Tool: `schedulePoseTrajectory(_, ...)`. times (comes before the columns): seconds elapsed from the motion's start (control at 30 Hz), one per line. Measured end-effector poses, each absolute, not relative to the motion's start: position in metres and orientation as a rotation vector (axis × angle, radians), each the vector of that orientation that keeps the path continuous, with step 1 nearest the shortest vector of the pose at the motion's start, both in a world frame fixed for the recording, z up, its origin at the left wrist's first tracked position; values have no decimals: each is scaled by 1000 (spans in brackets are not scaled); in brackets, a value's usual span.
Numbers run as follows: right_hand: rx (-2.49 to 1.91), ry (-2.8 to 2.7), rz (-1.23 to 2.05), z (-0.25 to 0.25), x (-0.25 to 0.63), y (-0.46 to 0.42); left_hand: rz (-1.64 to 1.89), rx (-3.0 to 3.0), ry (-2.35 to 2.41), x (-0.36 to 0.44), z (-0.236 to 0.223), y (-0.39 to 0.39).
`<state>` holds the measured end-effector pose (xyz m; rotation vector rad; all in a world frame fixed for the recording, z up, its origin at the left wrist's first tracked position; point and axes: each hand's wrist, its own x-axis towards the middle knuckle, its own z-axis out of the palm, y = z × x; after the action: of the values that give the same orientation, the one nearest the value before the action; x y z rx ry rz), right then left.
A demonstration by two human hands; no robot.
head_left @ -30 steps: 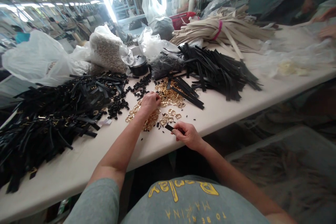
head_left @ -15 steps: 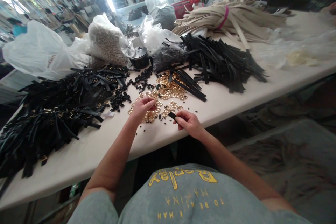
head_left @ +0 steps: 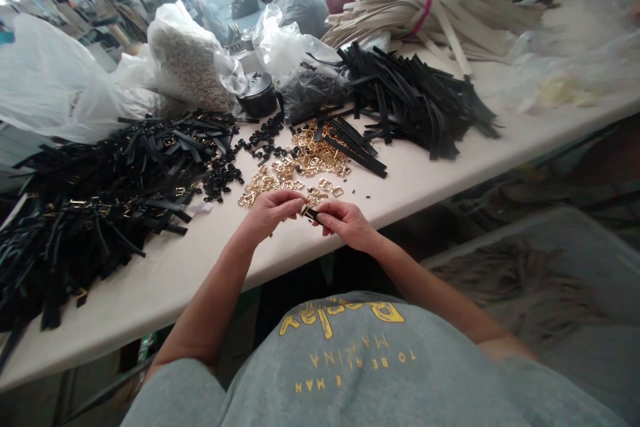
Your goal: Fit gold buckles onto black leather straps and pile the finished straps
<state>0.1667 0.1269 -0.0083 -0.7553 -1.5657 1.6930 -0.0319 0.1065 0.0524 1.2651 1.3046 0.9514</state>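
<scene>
Close together over the table's near edge, both hands meet at one small piece. My right hand (head_left: 345, 221) pinches a short black strap (head_left: 312, 214) between thumb and fingers. At the strap's left end sits a gold buckle (head_left: 304, 211), gripped by the closed fingertips of my left hand (head_left: 273, 212). Whether the strap passes fully through the buckle is too small to tell. Just beyond the hands, loose gold buckles (head_left: 320, 155) lie in a spread heap. Small black loops (head_left: 225, 180) are scattered to the left of it.
A large pile of black straps with buckles (head_left: 115, 193) covers the table's left side. Plain black straps (head_left: 415, 100) lie at the right, before a beige strap bundle (head_left: 400, 13). Plastic bags (head_left: 185, 60) and a dark lidded pot (head_left: 258, 95) stand behind.
My left hand has left the buckle heap and come toward my right hand with a gold buckle. The buckle now meets the strap's end. The camera view has shifted slightly.
</scene>
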Motion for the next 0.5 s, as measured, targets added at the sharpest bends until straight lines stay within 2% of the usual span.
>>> schedulePoseTrajectory(0.23,-712,-1493,1728,-9,168,124,978,1136,1172,-23,31,106)
schedulePoseTrajectory(0.5,-825,-1601,1482,-4,169,122,1149,1037,1174,-5,15,92)
